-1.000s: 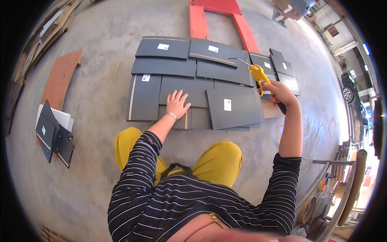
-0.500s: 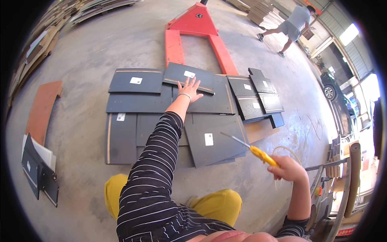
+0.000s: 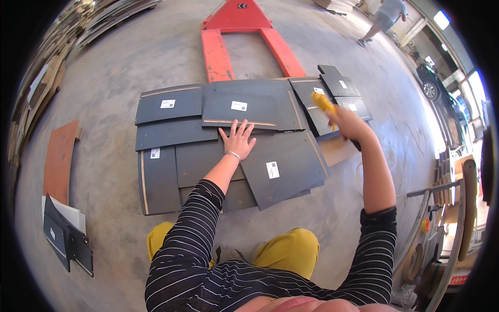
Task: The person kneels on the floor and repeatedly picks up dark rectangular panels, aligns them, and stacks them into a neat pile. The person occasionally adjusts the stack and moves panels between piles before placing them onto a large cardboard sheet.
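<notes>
Gray floor point(image 3: 114, 156) lies under dark boards point(image 3: 197, 161). From far off, I see the left hand point(image 3: 239, 141) spread wide at one board's near edge — the right hand point(image 3: 347, 124) grips a yellow air gun point(image 3: 323, 102). I think the step is steadying and pointing; next calls for careful aim. Beyond sits a red pallet jack point(image 3: 236, 20).

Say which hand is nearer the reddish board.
Left. Your left hand is right of the reddish board, over dark panels; your right hand is farther right, gripping a yellow tool.
</notes>
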`<state>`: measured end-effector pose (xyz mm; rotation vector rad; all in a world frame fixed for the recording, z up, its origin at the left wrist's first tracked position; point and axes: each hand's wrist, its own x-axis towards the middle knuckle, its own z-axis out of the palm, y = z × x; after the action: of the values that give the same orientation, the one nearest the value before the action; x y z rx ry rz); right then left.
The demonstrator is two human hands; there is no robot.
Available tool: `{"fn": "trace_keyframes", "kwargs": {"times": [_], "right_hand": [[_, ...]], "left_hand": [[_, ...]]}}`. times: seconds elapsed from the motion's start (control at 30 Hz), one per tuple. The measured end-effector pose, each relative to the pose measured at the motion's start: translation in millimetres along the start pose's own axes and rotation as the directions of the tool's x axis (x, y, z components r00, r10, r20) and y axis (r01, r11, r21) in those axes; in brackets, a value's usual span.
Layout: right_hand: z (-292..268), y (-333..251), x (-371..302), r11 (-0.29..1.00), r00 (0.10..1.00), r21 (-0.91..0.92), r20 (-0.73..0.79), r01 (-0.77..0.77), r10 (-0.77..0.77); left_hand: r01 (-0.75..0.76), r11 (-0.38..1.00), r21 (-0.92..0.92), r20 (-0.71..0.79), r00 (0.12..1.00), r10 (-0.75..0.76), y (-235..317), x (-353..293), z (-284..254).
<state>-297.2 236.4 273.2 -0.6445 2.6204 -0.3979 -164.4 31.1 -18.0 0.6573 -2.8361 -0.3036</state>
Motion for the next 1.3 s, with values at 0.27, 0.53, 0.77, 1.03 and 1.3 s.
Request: {"fn": "trace_keyframes", "kwargs": {"times": [0.27,0.53,0.77,1.03,1.3], "right_hand": [[-61,85,-20,0.973,0.961,-0.061,-0.181,-0.223,0.209],[-57,130,-149,0.963,0.947,0.02,0.191,-0.269,0.26],[9,83,-211,0.988,0.908,0.122,0.417,-0.099,0.04],[60,97,-207,0.93,0.94,0.367,0.318,0.001,-0.126],[192,271,-232,0.924,0.962,-0.271,-0.042,-0.271,0.27]], "left_hand": [[0.006,0.999,0.046,0.065,0.998,-0.009,4,2,-5],[0.006,0.995,0.097,0.095,0.995,-0.015,5,3,-4],[-0.093,0.996,-0.008,0.136,0.986,0.093,-7,-9,-14],[-0.003,0.998,-0.061,-0.331,0.943,-0.018,-108,-120,-21],[0.753,0.558,-0.348,-0.261,0.494,-0.83,-288,-234,-60]]}}
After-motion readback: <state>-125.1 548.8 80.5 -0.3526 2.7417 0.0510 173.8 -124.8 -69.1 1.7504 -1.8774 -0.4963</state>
